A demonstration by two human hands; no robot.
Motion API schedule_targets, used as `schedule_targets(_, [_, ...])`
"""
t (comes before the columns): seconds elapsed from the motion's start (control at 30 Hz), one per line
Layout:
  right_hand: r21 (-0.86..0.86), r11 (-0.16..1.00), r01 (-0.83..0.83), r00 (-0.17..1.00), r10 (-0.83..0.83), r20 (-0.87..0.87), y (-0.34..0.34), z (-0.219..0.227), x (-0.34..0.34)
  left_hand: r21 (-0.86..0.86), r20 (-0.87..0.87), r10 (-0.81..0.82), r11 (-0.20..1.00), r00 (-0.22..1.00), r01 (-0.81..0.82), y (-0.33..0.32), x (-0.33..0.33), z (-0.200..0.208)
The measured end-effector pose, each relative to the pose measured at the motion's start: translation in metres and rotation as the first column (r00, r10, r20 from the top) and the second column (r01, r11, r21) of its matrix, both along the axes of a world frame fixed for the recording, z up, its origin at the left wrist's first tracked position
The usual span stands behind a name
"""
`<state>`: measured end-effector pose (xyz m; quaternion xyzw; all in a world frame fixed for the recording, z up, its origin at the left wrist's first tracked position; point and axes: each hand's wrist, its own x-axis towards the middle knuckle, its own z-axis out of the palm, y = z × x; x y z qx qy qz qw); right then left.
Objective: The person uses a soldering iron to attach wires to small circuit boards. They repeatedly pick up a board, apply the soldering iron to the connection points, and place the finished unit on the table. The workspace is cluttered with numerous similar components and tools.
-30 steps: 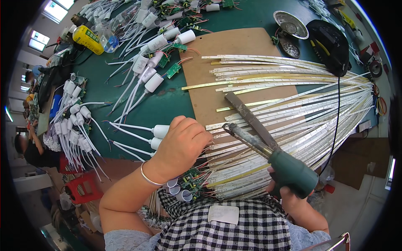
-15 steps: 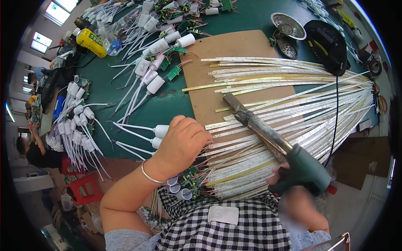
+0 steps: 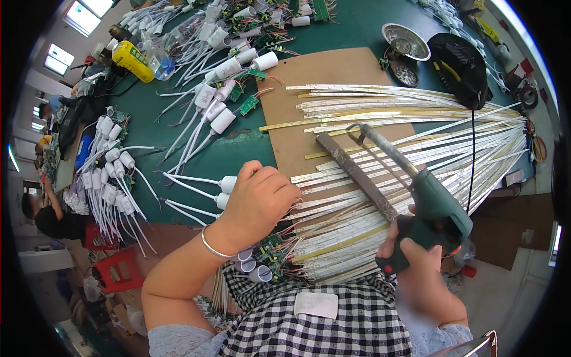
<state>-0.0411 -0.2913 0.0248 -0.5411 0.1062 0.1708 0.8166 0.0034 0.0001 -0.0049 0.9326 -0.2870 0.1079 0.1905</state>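
Note:
My right hand (image 3: 419, 259) grips a dark green soldering gun (image 3: 443, 208). Its metal barrel slants up-left, and the bent wire tip is raised above a fan of LED strips (image 3: 380, 119). Beneath the gun, a dark flat metal bar (image 3: 357, 175) lies across the strips. My left hand (image 3: 259, 196) is closed at the near ends of the strips, pinching what looks like a thin wire at the fingertips. White cylindrical caps with cables (image 3: 227, 184) lie left of that hand. Green circuit boards (image 3: 270, 253) with red wires sit below it, beside the strip ends.
A brown board (image 3: 291, 71) lies under the strips on the green table (image 3: 250, 149). Bundles of capped cables (image 3: 110, 178) cover the left and far side. A metal bowl (image 3: 407, 38), a black mesh cap-like item (image 3: 458, 65) and a hanging black cord (image 3: 473, 154) are at right.
The soldering gun's tip has swung up and right, off the metal bar, which now shows along its length. My left hand has barely moved.

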Motion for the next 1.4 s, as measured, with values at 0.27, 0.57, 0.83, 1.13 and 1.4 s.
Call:
schedule_targets(0.27, [-0.817,0.570,0.091,0.674,0.569,0.472,0.013,0.008,0.041,-0.018,0.011,0.048,0.999,0.999,-0.047,-0.003,-0.002,0.002])
schedule_targets(0.57, [-0.689,0.679,0.252,0.369,0.591,0.717,0.098,-0.015,0.073,-0.322,-0.088,0.054,0.943,0.995,-0.080,0.003,0.003,-0.001])
schedule_targets(0.83, [-0.652,0.679,0.338,0.177,0.635,0.752,0.111,-0.026,0.074,-0.420,-0.164,-0.011,0.906,0.986,-0.060,0.015,-0.001,-0.016])
schedule_targets(1.13, [-0.677,0.670,0.306,0.231,0.637,0.735,0.112,-0.023,0.075,-0.348,-0.152,-0.007,0.936,0.988,-0.047,0.017,-0.002,-0.016])
schedule_targets(1.4, [-0.746,0.627,0.225,0.449,0.612,0.651,0.076,-0.006,0.074,-0.210,-0.143,0.029,0.976,0.989,-0.059,0.011,0.001,0.002])
